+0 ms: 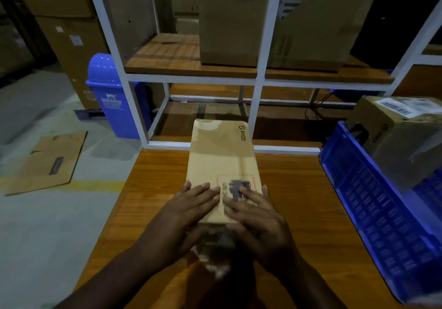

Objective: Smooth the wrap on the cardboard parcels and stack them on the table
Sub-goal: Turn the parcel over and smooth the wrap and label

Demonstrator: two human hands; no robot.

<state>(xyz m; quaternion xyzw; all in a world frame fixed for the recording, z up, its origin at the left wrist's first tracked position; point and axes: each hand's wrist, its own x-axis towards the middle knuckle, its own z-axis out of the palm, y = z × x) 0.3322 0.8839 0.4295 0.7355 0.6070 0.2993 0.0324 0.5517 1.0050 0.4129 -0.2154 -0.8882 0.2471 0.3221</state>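
A long cardboard parcel (221, 158) in clear wrap lies lengthwise on the wooden table (299, 201), its far end over the table's back edge. My left hand (191, 207) lies flat on the near left part of its top, fingers straight. My right hand (253, 213) lies flat on the near right part, fingers spread over a dark printed label. Loose crumpled wrap (216, 253) bunches at the parcel's near end between my wrists. A second wrapped parcel (394, 129) with a barcode label sits in the blue crate (373, 203) at the right.
A white metal rack (259, 79) with wooden shelves stands behind the table and holds large cardboard boxes (234, 21). A blue swing-lid bin (112, 93) stands left of the rack. Flattened cardboard (47, 162) lies on the grey floor to the left.
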